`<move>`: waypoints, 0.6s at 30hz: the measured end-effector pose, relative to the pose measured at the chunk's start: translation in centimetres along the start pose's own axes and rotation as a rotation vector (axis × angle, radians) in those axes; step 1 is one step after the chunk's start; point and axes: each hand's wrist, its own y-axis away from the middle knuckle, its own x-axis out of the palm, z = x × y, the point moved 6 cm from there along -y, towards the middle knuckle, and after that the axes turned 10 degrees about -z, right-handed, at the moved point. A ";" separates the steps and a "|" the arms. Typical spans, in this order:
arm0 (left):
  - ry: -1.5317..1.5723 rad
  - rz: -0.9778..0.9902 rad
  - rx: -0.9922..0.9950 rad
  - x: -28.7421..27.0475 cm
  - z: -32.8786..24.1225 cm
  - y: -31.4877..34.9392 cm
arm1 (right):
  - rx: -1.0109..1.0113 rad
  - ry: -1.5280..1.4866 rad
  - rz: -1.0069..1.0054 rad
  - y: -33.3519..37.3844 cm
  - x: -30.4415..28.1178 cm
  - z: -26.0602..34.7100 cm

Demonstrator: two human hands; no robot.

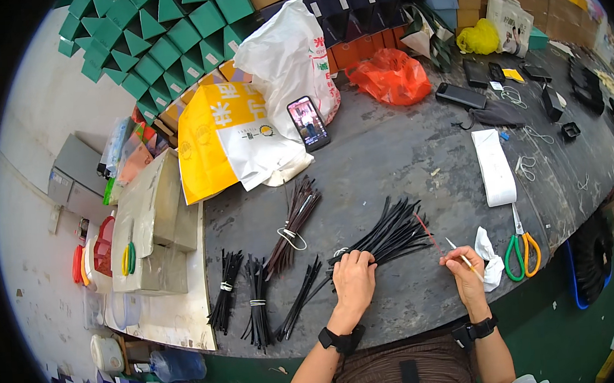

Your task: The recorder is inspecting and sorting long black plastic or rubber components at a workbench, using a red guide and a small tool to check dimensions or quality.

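My left hand (354,279) lies over the near-left end of a large loose bunch of thin black strips (394,234), its fingers curled onto them. A white tie shows beside its fingertips. My right hand (467,271) is closed, pinching a thin yellow stick (473,268) with a pale pointed tip. A slim red strip (426,229) runs from near these fingers toward the strips; whether the fingers hold it I cannot tell. Left of my left hand lie a smaller black bunch (300,299), two tied black bunches (257,302) (226,291) and a tied brownish bunch (292,227).
Scissors with green and orange handles (522,253) lie beside crumpled white tissue (490,258) and a white folded strip (494,168). A lit phone (308,123) leans on white and yellow bags (208,145). Stacked green boxes (162,48) stand behind, foam boxes (156,223) at left.
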 end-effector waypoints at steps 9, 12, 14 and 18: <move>0.032 -0.039 -0.041 -0.7 0.4 0.3 | 0.002 -0.004 0.017 -0.3 0.2 -0.2; 0.078 -0.081 -0.058 -0.9 0.3 0.3 | -0.003 0.007 0.012 -0.1 -0.1 -0.2; 0.093 -0.063 -0.073 -0.7 0.6 0.6 | -0.022 0.010 0.010 -0.4 0.1 -0.1; 0.159 -0.114 -0.146 -1.9 0.5 0.1 | -0.022 0.031 0.004 -0.3 0.2 -0.1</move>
